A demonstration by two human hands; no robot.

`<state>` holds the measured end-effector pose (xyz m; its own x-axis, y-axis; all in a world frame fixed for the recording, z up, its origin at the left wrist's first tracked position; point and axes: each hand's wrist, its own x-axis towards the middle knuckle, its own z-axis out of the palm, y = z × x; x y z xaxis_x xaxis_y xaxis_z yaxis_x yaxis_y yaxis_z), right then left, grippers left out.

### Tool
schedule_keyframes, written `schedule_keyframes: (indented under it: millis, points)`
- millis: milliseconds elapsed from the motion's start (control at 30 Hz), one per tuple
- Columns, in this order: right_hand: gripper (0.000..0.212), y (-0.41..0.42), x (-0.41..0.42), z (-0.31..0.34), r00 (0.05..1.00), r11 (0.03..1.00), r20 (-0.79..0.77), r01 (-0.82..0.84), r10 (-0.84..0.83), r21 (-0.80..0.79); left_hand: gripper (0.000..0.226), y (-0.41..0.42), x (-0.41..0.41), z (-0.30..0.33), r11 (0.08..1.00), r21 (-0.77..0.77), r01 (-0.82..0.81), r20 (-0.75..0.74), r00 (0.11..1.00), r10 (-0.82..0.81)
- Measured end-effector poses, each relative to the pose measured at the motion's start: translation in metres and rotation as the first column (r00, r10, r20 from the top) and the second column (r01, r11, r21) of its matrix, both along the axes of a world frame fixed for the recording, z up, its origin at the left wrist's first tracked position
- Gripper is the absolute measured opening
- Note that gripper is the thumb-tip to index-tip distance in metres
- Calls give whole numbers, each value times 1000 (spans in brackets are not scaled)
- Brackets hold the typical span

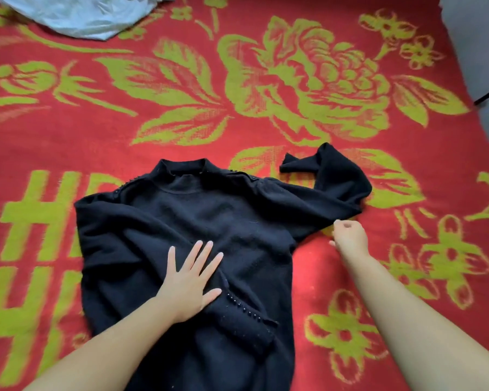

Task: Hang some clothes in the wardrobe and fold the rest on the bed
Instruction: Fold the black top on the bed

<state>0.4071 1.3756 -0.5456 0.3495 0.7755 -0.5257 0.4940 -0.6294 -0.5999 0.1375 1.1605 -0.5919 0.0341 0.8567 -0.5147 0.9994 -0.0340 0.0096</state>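
I have the black sweater (187, 230) lying face up on the red bedspread (266, 80), collar toward 12 o'clock. My left hand (191, 280) presses flat on its middle, fingers straight and spread, beside the left sleeve (243, 314) already folded across. My right hand (349, 235) sits at the lower edge of the right sleeve (336, 182), fingers curled; I cannot tell whether it actually pinches cloth. That sleeve kinks toward 2 o'clock, cuff doubled back. I judge the best move is taking it near the elbow, straightening it, then laying it across while the left palm anchors. A pale cloth (82, 15) lies well apart at 11 o'clock; nothing blocks me.
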Motion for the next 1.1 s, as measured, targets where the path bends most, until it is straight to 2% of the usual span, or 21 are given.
schedule_keyframes:
  millis: [67, 133, 167, 200, 267, 333, 400, 467, 533, 600, 633, 667, 733, 767, 800, 833, 900, 933, 967, 1000, 1100]
  points:
    - [15, 18, 2, -6, 914, 964, -308, 261, -263, -48, 74, 3, -2, 0, 999, -50, 4, 0, 1000, -4]
    - [32, 33, -2, -6, 623, 875, -624, 419, -472, -244, 73, 6, 1, 5, 994, -108, -14, -14, 1000, 12]
    - [35, 37, -6, -3, 489, 842, -704, 441, -516, -311, 74, 10, 4, 11, 992, -120, -37, -13, 999, 36]
    - [35, 39, -13, 1, 420, 840, -752, 433, -508, -326, 75, 16, 9, 19, 993, -99, -67, -1, 998, 67]
    - [32, 35, -27, 8, 515, 914, -778, 363, -359, -182, 62, 30, 24, 39, 982, 107, -157, 108, 983, 145]
    - [32, 19, -37, 19, 669, 984, -740, 167, -72, 55, 45, 55, 44, 57, 889, 352, -293, 349, 922, 166]
    - [34, 0, -39, 27, 726, 947, -613, -192, 313, 256, 43, 90, 69, 76, 808, 330, -488, 621, 757, 203]
    - [35, -16, -37, 27, 678, 756, -340, -544, 651, 363, 53, 129, 94, 92, 744, 221, -630, 780, 573, 254]
    - [39, -29, -36, 21, 542, 538, -75, -792, 837, 287, 68, 163, 108, 96, 732, 87, -676, 805, 480, 348]
    - [35, -39, -38, 21, 370, 369, -32, -909, 929, 196, 67, 183, 103, 90, 753, -72, -655, 682, 519, 516]
    - [35, -41, -36, 20, 329, 328, -29, -924, 944, 194, 53, 187, 97, 86, 755, -120, -645, 588, 566, 577]
    - [36, -40, -34, 19, 367, 368, -44, -905, 929, 216, 38, 186, 90, 83, 750, -129, -649, 519, 601, 608]
    - [36, -30, -29, 17, 641, 648, -120, -723, 759, 238, 25, 176, 77, 78, 710, -94, -698, 532, 567, 629]
    - [35, -21, -25, 16, 781, 808, -215, -547, 586, 218, 25, 171, 74, 77, 677, -109, -728, 587, 502, 635]
    - [31, -11, -24, 14, 857, 930, -360, -338, 369, 147, 26, 167, 72, 78, 630, -164, -759, 657, 392, 644]
    - [27, 0, -24, 13, 845, 987, -512, -158, 154, 36, 27, 165, 72, 81, 556, -274, -785, 727, 209, 654]
    - [36, 14, -31, 13, 687, 983, -714, 2, -134, -183, 30, 167, 74, 94, 408, -619, -671, 727, -295, 620]
    - [43, 17, -37, 17, 614, 969, -765, 3, -197, -247, 30, 168, 75, 102, 390, -759, -521, 641, -496, 586]
    - [49, 19, -42, 23, 553, 958, -805, -38, -217, -284, 33, 170, 75, 108, 401, -834, -378, 551, -611, 569]
    - [54, 20, -47, 30, 481, 943, -846, -105, -229, -315, 36, 172, 76, 116, 428, -864, -265, 486, -660, 573]
    - [68, 22, -50, 54, 230, 909, -941, -281, -248, -308, 27, 175, 78, 134, 468, -871, -152, 443, -657, 610]
